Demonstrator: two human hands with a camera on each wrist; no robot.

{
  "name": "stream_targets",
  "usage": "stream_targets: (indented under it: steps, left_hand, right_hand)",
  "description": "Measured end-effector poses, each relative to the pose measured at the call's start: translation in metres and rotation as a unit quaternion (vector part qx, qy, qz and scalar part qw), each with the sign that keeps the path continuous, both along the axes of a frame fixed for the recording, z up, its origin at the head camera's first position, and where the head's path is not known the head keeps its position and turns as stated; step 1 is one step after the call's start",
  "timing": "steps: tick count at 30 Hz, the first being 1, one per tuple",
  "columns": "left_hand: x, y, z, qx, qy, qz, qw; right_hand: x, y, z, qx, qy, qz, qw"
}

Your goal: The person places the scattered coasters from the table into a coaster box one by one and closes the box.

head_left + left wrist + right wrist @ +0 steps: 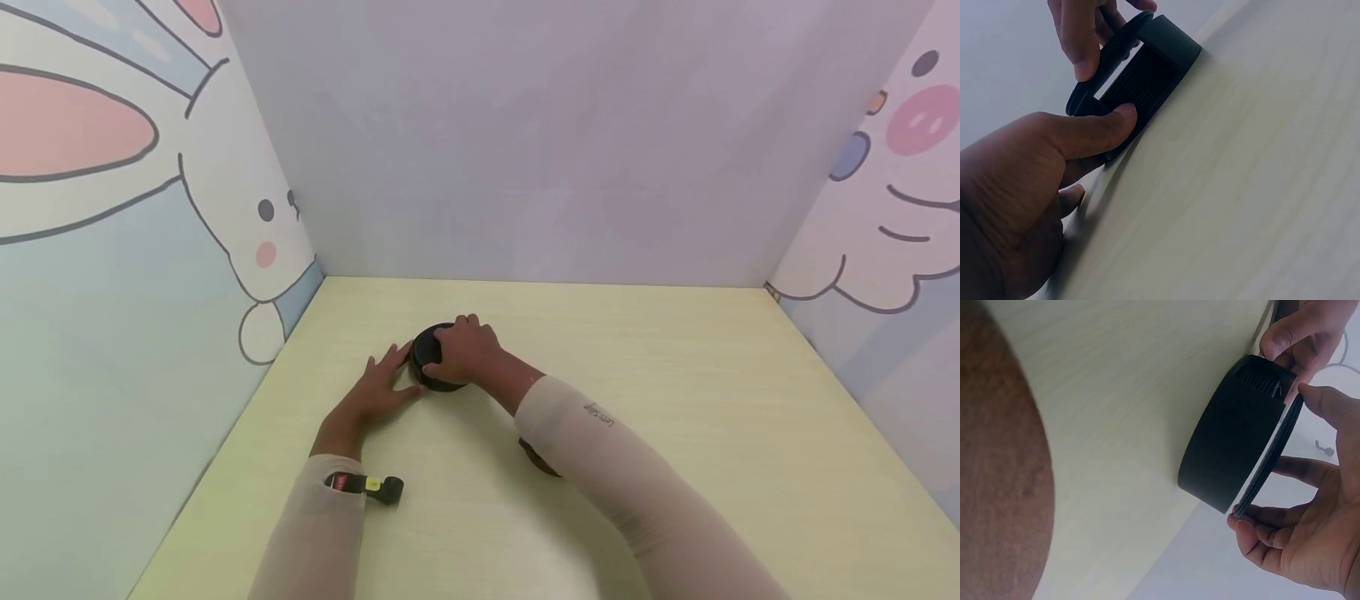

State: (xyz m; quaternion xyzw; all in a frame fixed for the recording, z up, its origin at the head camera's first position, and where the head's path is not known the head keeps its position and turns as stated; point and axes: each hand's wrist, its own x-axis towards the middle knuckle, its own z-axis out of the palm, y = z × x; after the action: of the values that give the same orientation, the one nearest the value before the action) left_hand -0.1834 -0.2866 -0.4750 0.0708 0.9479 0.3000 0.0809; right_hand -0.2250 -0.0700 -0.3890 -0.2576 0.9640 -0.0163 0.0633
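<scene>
A round black coaster holder (1229,437) stands on the table toward the back left, with a slot cut in its side. Thin ridged layers (1138,75) show through that slot. My left hand (378,392) grips the holder at its left side, thumb (1119,122) at the slot edge; its other fingers are partly hidden behind. From above, my right hand (468,350) holds a thin black coaster (1272,459) by its rim, fingers and thumb spread around it. The coaster lies over the holder's top, slightly tilted, and a pale gap shows between them.
Under my right forearm lies a brown round piece (540,458), mostly hidden in the head view; it looms large in the right wrist view. The pale wooden table (675,375) is bounded by walls with cartoon drawings. A black strap (365,485) circles the left wrist.
</scene>
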Motion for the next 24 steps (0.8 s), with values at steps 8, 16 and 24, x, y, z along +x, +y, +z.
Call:
stream_targets:
  steps: [8,16,24]
  left_hand:
    - [-0.0006,0.0017,0.0014,-0.004,-0.018,0.013,0.9997]
    - [0.0005,0.001,0.0008,-0.008,-0.016,0.014,0.9997]
    - [0.0019,0.0008,0.0018,-0.009,-0.013,0.014,0.9998]
  right_hand:
    - [-0.003,0.0026,-0.0021,0.006,0.005,0.01,1.0]
    - [0.0004,0.0018,-0.0023,0.019,0.012,0.022,1.0]
    - [-0.0019,0.0053,-0.0034,0.014,-0.007,0.028,0.999]
